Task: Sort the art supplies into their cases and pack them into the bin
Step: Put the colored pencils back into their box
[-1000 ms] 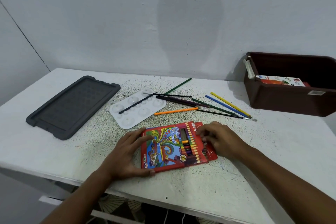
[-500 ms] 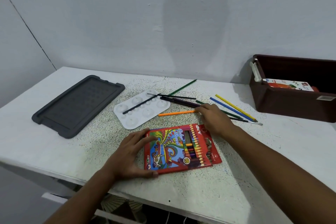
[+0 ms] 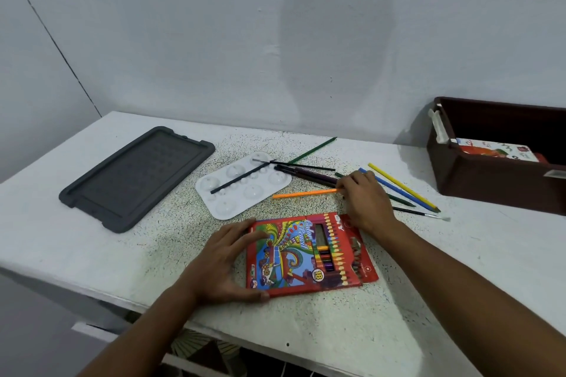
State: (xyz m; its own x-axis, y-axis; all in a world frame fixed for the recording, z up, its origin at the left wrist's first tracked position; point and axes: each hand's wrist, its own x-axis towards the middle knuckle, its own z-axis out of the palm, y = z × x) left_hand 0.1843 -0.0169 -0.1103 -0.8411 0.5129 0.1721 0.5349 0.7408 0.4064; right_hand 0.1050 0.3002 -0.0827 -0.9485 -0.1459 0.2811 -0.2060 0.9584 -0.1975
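Observation:
A red colour-pencil box (image 3: 306, 254) lies flat near the table's front edge. My left hand (image 3: 223, 266) holds its left side, thumb at the bottom edge and fingers on the top corner. My right hand (image 3: 364, 199) is behind the box and pinches the right end of an orange pencil (image 3: 303, 193). Loose blue (image 3: 395, 188), yellow (image 3: 404, 187) and green (image 3: 312, 150) pencils and dark brushes (image 3: 306, 173) lie beyond. A dark brown bin (image 3: 490, 190) stands at the right.
A white paint palette (image 3: 245, 190) with a dark brush (image 3: 239, 177) across it sits behind the box. A grey rubber tray (image 3: 134, 177) lies at the left. A printed box (image 3: 496, 151) rests inside the bin. The wall is close behind.
My right hand left the pencil box, moved back to the loose pencils and took hold of the orange pencil's end. My left hand stayed on the box.

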